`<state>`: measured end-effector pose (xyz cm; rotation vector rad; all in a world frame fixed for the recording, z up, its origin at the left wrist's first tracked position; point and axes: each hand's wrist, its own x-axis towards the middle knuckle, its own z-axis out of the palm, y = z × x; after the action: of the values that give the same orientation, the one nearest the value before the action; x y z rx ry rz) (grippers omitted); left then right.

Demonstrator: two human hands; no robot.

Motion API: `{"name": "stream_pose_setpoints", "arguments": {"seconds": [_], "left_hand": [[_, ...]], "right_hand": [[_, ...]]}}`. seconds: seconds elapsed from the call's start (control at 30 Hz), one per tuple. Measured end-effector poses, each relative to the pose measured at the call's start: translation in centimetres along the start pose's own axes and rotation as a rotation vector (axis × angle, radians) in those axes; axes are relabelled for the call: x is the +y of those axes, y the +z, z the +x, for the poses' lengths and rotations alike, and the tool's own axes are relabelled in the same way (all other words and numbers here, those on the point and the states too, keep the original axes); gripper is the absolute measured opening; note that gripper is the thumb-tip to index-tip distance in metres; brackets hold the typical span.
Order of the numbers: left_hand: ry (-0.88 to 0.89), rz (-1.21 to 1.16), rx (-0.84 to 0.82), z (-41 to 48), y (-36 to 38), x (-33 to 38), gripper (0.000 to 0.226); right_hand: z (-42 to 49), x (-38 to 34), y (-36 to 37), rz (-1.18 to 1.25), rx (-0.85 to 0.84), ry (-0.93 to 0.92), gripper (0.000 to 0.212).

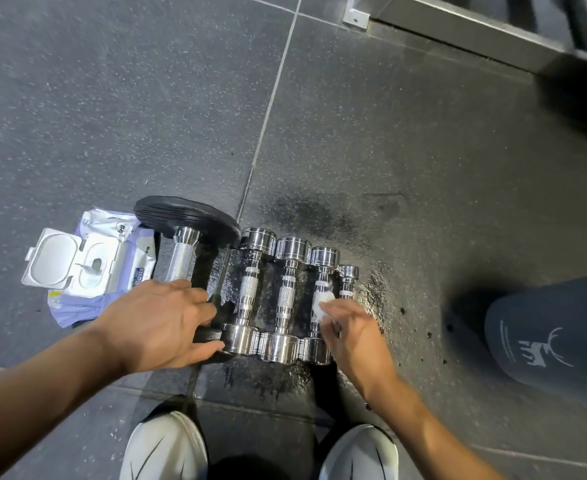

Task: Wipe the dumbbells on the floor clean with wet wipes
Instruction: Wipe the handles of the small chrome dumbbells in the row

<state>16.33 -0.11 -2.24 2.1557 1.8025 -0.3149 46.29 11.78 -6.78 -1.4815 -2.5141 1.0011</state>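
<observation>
Several chrome dumbbells lie side by side on the dark floor. A big dumbbell with black plates (185, 216) is at the left. To its right come a chrome dumbbell (249, 289), a second one (287, 296), a third (321, 271) and a small one (348, 273). My left hand (157, 323) grips the near black plate of the big dumbbell. My right hand (351, 336) presses a crumpled white wet wipe (322, 302) on the third dumbbell's handle. The small dumbbell's near end is hidden by my right hand.
An open pack of wet wipes (88, 268) lies on the floor at the left, lid flipped up. The floor around the dumbbells is wet (268, 379). My white shoes (167, 448) are at the bottom, my knee (555, 327) at right, a metal frame (458, 29) at the top right.
</observation>
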Motion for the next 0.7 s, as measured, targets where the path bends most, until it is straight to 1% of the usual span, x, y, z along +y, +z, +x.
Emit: {"name": "stream_pose_setpoints", "arguments": {"seconds": [0.07, 0.13, 0.23, 0.3, 0.33, 0.43, 0.47, 0.53, 0.57, 0.6, 0.63, 0.7], "left_hand": [[-0.003, 0.001, -0.002, 0.0, -0.1, 0.0, 0.066], [-0.003, 0.005, -0.01, 0.0, -0.1, 0.0, 0.066], [0.001, 0.019, 0.003, 0.0, 0.0, 0.0, 0.066], [0.011, 0.022, 0.018, 0.0, 0.1, 0.0, 0.065], [0.015, 0.017, 0.033, 0.0, 0.2, -0.1, 0.065], [0.017, 0.014, 0.09, -0.1, 0.7, -0.3, 0.064], [0.021, 0.01, 0.096, -0.1, 0.7, -0.4, 0.064], [0.04, 0.005, 0.129, -0.2, 0.9, -0.7, 0.062], [0.049, 0.008, 0.157, -0.3, 1.0, -0.7, 0.061], [0.052, 0.011, 0.165, -0.3, 0.9, -0.8, 0.06], [0.048, 0.008, 0.153, -0.4, 0.8, -0.7, 0.061], [0.045, -0.005, 0.143, -0.4, 0.8, -0.6, 0.062]], "right_hand": [[-0.1, 0.5, 0.4, 0.024, 0.012, -0.002, 0.023], [1.4, 0.7, 0.4, 0.018, 0.068, -0.033, 0.021], [4.6, 0.6, 0.6, -0.105, 0.162, -0.128, 0.02], [5.2, 0.3, 0.9, -0.205, 0.183, -0.153, 0.018], [4.9, 0.2, 1.2, -0.217, 0.176, -0.167, 0.018], [2.1, 0.3, 2.3, -0.141, 0.149, -0.252, 0.021], [1.2, 0.5, 2.6, -0.132, 0.109, -0.268, 0.02], [-0.2, 0.5, 2.5, -0.255, -0.066, -0.299, 0.019], [-0.1, 0.9, 2.1, -0.291, -0.097, -0.303, 0.023], [0.5, 1.2, 1.8, -0.305, -0.094, -0.313, 0.025], [1.3, 1.6, 1.5, -0.27, -0.042, -0.349, 0.025], [3.4, 2.1, 0.7, -0.195, 0.041, -0.308, 0.023]]}}
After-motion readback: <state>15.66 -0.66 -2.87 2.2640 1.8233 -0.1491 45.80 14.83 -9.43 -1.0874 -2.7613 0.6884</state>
